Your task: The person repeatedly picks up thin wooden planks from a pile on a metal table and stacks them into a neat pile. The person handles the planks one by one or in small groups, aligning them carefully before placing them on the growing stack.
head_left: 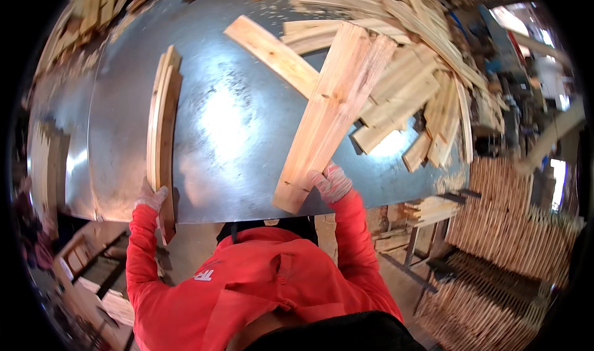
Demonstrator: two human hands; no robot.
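Note:
My gloved left hand [151,196] grips the near end of a few narrow wooden boards [162,116] standing on edge on the metal table, at its left side. Their near end juts past the front edge. In my gloved right hand [332,182] is the near end of a wide wooden board [328,113] with knots and a rough, split-looking far end. It slants away to the far right, above other boards; whether it rests on them I cannot tell. A loose plank [272,53] lies diagonally, partly hidden behind the wide board.
The shiny metal table [216,178] spans the view. A pile of boards [396,91] covers its far right, and more wood [93,4] lines the far left. Another board stack [49,165] stands at the left edge. Slatted wood stacks [507,221] rise on the right.

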